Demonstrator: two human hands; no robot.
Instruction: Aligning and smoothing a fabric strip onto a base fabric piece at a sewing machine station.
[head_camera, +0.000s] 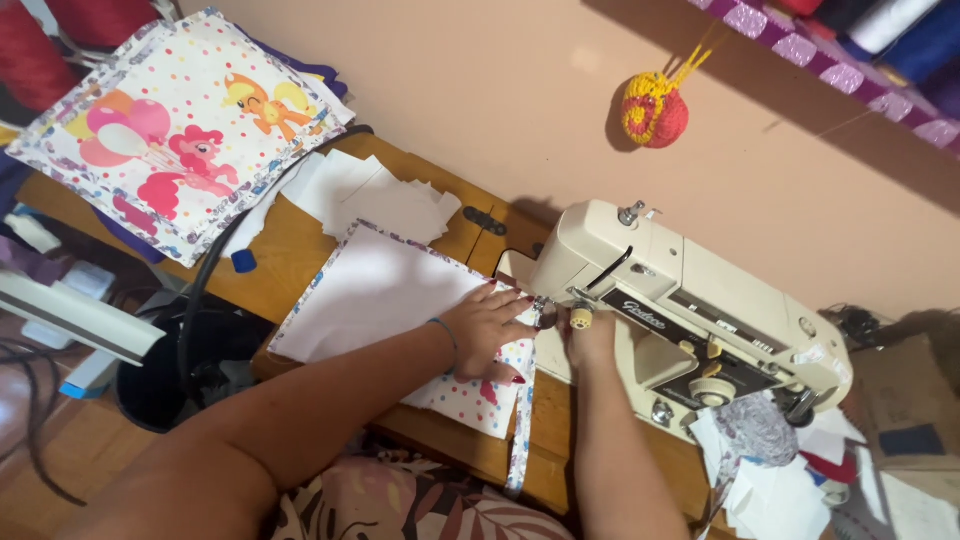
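My left hand (487, 330) lies flat, fingers spread, on a white fabric panel (375, 290) with a patterned border, pressing it down beside the needle area of a cream sewing machine (690, 320). A dotted part of the same fabric (470, 398) shows under my wrist. My right hand (592, 338) is at the front of the machine just under its arm, partly hidden by the machine head; whether it grips the fabric cannot be seen. A narrow patterned strip (520, 430) hangs down over the table's front edge.
The wooden sewing table (285, 255) carries loose white fabric pieces (385, 200) and a stack of cartoon-pony panels (180, 130) at the far left. A crocheted ball (655, 108) hangs on the wall. Scraps and paper (770, 470) lie right of the machine. A black bin (160, 385) stands below left.
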